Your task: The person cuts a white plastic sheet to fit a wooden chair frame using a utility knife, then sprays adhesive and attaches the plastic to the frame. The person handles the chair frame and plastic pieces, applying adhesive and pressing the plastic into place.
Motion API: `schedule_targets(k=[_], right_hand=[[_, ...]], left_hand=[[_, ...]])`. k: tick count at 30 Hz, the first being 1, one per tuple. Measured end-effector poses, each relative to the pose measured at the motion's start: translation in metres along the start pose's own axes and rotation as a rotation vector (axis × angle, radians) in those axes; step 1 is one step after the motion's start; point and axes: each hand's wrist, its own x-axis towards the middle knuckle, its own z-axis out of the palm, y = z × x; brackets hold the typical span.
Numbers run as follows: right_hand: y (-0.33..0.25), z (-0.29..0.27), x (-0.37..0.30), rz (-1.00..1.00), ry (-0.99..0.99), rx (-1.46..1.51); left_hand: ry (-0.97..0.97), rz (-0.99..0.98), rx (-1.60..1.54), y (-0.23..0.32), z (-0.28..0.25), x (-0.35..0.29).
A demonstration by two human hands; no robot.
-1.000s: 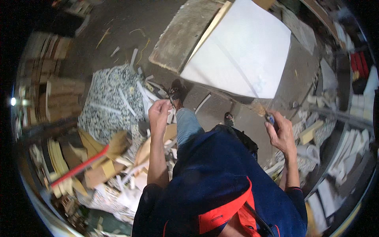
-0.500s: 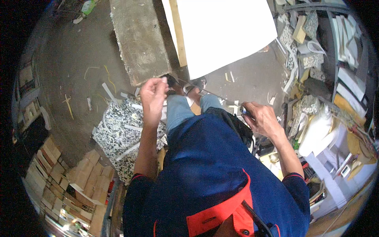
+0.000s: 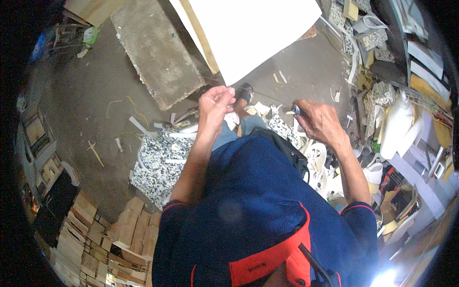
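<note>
My left hand (image 3: 215,106) is closed in a pinch in front of my body, just below the corner of a large white sheet (image 3: 253,33). A thin dark strand (image 3: 267,96) runs from near its fingertips across to my right hand; whether it is wire or cord I cannot tell. My right hand (image 3: 321,122) is curled around a small blue-and-dark handle (image 3: 297,110), most of it hidden by the fingers. Both hands are in the air, clear of the sheet.
A worn grey-brown slab (image 3: 155,57) lies beyond my left hand. At my left is a speckled black-and-white foam block (image 3: 160,165). Stacked wooden pieces (image 3: 136,227) stand lower left. Foam offcuts and a white bottle (image 3: 399,119) crowd the right. Thin scraps litter the floor (image 3: 91,110).
My view has turned and shifted. My left hand has moved right, closer to my right hand, and the strand between them spans a shorter gap. My right hand keeps its grip on the handle.
</note>
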Motion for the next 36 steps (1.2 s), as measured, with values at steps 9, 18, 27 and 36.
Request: schedule_targets(k=[9,18,27,36], right_hand=[[-0.021,0.01,-0.008,0.06,0.069,0.027],[-0.037,0.02,-0.012,0.111,0.105,0.037],[-0.059,0.026,-0.018,0.228,0.098,0.083],[-0.086,0.036,-0.015,0.349,0.101,0.208]], left_hand=[[-0.041,-0.02,-0.093,-0.001,-0.004,0.011],[-0.082,-0.027,-0.114,0.001,-0.007,0.014],[-0.137,-0.013,-0.135,0.0,-0.012,0.017],[-0.165,-0.03,-0.125,0.0,-0.014,0.021]])
